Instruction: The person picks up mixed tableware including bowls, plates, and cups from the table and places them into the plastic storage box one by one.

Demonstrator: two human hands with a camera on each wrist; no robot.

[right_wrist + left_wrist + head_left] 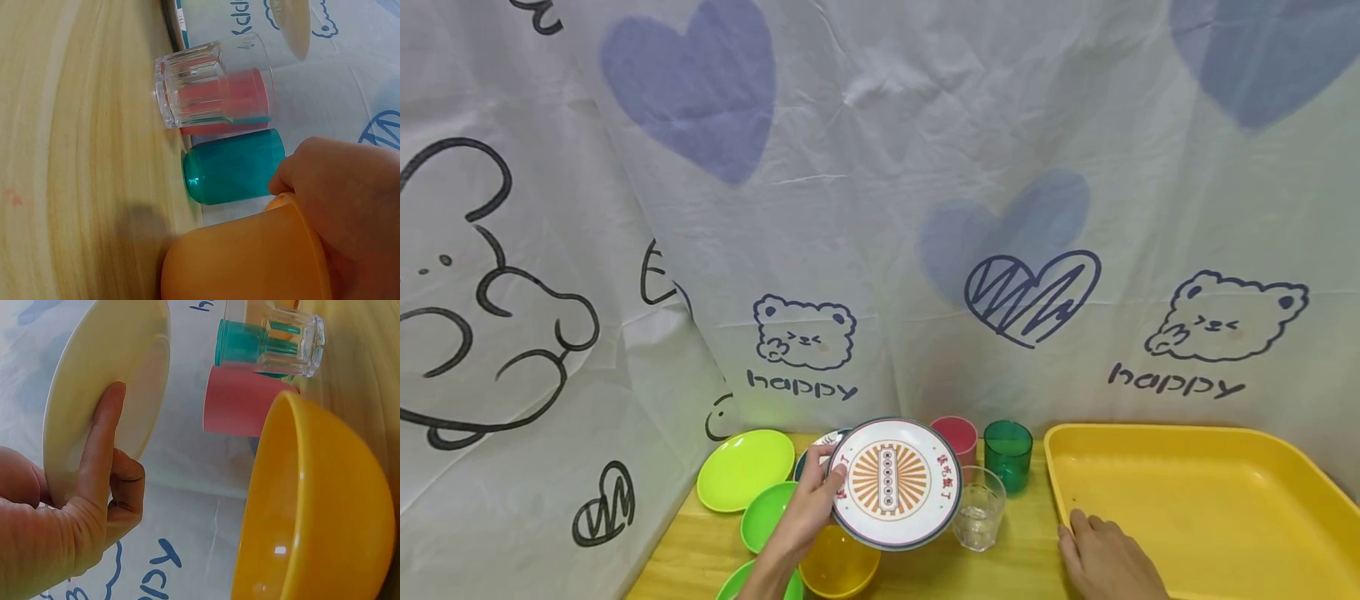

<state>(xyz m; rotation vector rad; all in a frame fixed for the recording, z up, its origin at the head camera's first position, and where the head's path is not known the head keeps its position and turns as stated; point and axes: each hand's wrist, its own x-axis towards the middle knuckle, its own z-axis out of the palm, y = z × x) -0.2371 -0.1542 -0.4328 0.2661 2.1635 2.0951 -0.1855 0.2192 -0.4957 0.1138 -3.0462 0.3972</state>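
The left hand [812,508] pinches the white plate [898,483] by its left edge, thumb on the printed face, holding it above the orange bowl [841,567]. Well to the plate's right, the right hand [1112,557] rests on the yellow tray's [1217,483] rim; whether it grips, I cannot tell.

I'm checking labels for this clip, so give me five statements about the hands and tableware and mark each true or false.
1. The left hand holds a patterned plate. True.
2. The patterned plate lies flat on the table. False: it is held up, tilted, above the wooden table.
3. The right hand touches the rim of the yellow tray. True.
4. In the head view, the green cup stands between the pink cup and the yellow tray. True.
5. The clear glass stands inside the yellow tray. False: the clear glass stands on the wooden table, outside the tray.
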